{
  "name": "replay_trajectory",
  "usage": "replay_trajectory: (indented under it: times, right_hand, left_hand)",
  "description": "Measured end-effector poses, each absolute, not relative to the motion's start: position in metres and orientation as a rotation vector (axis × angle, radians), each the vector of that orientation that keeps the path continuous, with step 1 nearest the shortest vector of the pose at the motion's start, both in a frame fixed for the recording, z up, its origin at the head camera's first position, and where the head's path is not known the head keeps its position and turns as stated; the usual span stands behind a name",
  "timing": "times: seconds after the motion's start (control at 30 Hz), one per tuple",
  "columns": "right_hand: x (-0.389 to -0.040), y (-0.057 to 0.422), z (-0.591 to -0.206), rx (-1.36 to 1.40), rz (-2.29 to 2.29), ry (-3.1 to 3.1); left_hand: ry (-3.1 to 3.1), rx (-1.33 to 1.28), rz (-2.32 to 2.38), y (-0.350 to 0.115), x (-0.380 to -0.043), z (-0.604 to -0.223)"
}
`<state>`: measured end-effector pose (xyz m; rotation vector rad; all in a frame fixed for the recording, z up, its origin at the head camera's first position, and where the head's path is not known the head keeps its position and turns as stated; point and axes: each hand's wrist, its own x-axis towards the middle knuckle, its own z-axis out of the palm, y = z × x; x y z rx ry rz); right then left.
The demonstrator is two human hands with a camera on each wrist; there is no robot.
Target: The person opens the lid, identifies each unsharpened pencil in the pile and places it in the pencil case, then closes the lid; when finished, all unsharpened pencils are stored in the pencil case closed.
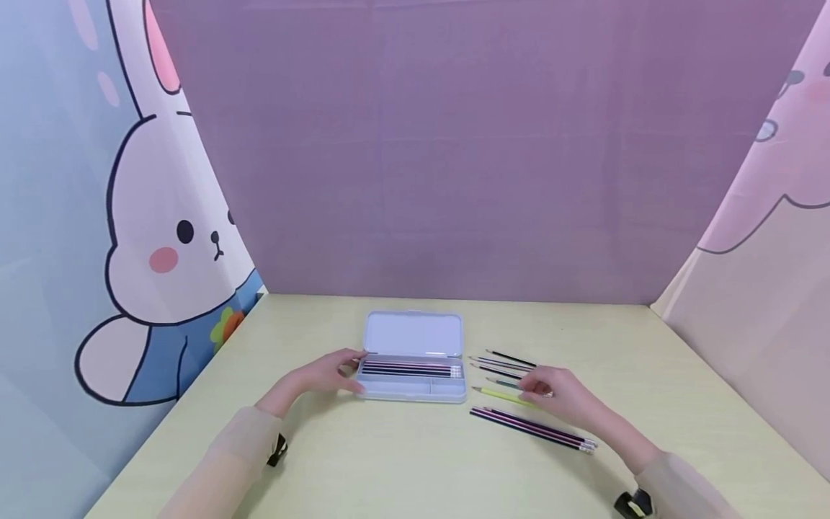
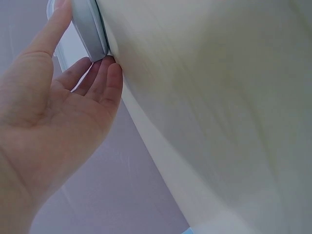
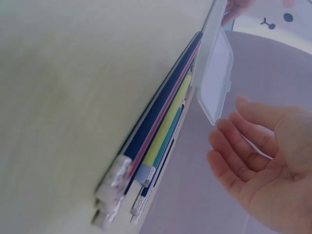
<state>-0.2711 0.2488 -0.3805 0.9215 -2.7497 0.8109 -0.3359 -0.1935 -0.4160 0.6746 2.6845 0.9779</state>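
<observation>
A pale lidded pencil case (image 1: 415,397) lies on the table with its lid (image 1: 413,334) raised at the back. Several dark striped pencils (image 1: 405,370) rest in its long compartment. My left hand (image 1: 326,373) holds the case's left end, thumb at the front corner and fingers at the back; the left wrist view shows the fingertips (image 2: 113,73) against the case. My right hand (image 1: 563,393) hovers over loose pencils right of the case, among them a yellow pencil (image 1: 502,395). Its fingers are loosely bent with nothing between them in the right wrist view.
Nearer the front lies a bundle of dark and pink-striped pencils (image 1: 532,427), white-tipped ends to the right. A purple cloth (image 1: 441,158) hangs behind the table (image 1: 363,461). Printed cartoon cloths (image 1: 175,267) hang at both sides.
</observation>
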Motion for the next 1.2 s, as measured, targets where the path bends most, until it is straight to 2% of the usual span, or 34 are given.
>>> replay_trajectory:
  times: [0.5, 0.93, 1.2]
  right_hand:
    - [-0.259, 0.265, -0.386, 1.006, 0.833, -2.743]
    - [-0.244, 0.284, -0.397, 1.075, 0.902, -2.831]
    - [-0.243, 0.287, -0.4, 1.028, 0.899, -2.87]
  left_hand:
    - [2.693, 0.689, 0.982, -0.198, -0.339, -0.41]
    - [2.649, 0.7, 1.043, -0.196, -0.337, -0.421]
    - [2.664, 0.677, 1.026, -0.196, -0.336, -0.419]
